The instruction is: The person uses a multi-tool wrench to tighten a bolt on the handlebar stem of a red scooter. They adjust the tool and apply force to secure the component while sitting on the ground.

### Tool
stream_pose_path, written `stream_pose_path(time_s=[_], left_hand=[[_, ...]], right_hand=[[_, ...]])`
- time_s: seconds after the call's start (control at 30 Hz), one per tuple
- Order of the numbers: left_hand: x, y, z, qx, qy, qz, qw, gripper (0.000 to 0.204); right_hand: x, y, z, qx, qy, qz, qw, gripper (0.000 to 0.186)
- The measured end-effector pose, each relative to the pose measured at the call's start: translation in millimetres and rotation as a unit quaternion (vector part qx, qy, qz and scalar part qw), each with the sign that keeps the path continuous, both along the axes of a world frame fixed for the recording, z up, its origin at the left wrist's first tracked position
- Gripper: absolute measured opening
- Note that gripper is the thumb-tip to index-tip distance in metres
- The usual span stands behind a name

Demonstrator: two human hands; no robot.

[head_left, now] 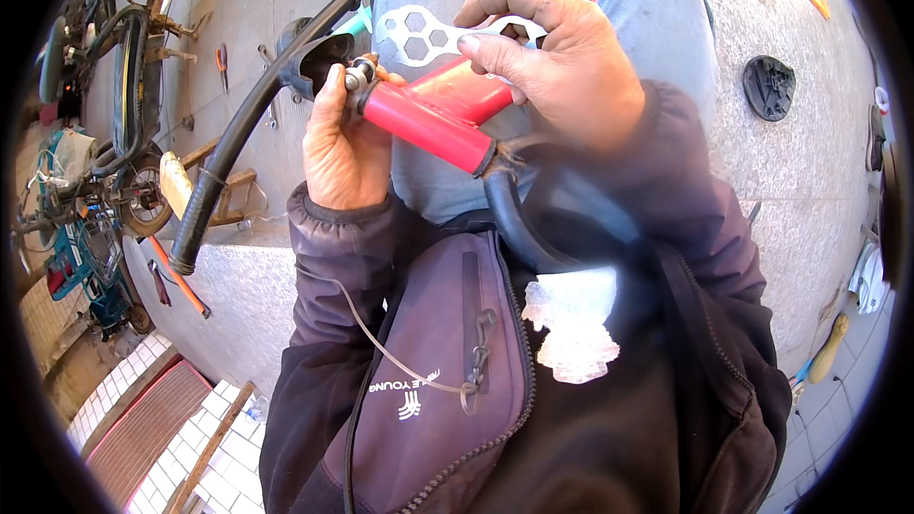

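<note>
A flat silver multi-hole hex wrench is pinched between the thumb and fingers of my right hand. Its free end, with several hexagonal holes, points left over my knee. Below it a red bicycle frame tube lies slanted across my lap, with a second red tube branching off it. My left hand is wrapped round the tube's upper left end, its thumb beside a small metal nut. A black handlebar with a rubber grip runs down past that hand. A curved black tube extends from the red tube's lower end.
Parked bikes crowd the left side. Tools lie on the floor there, among them a screwdriver, a spanner and an orange-handled tool. A black saddle-like part rests at right. Farther down is a wooden-handled tool.
</note>
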State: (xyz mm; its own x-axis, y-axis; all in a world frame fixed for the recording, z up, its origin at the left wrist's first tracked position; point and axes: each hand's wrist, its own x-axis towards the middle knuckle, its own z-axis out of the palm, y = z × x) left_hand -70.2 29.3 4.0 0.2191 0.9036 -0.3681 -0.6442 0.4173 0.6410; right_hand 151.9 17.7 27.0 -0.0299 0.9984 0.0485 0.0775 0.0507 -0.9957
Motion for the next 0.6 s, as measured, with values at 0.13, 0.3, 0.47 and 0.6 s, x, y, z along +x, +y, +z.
stream_pose_path(time_s=[0.13,0.3,0.47,0.6], left_hand=[[0.1,-1.4,-8.0,0.015,-0.049,-0.005,0.999,0.042],[6.3,-7.8,-7.2,0.032,-0.053,-0.002,0.998,0.046],[11.6,-11.8,-5.4,0.031,-0.004,0.034,0.999,0.046],[10.5,-12.4,-4.9,0.039,0.019,0.032,0.999,0.046]], right_hand=[[-1.0,0.7,-0.6,-0.002,-0.002,0.008,1.0,0.014],[0.0,1.6,3.7,0.003,-0.017,0.017,1.0,0.013],[-1.2,3.8,1.0,0.021,-0.017,0.023,0.999,0.013],[-4.2,1.5,2.0,0.023,-0.009,0.017,1.0,0.014]])
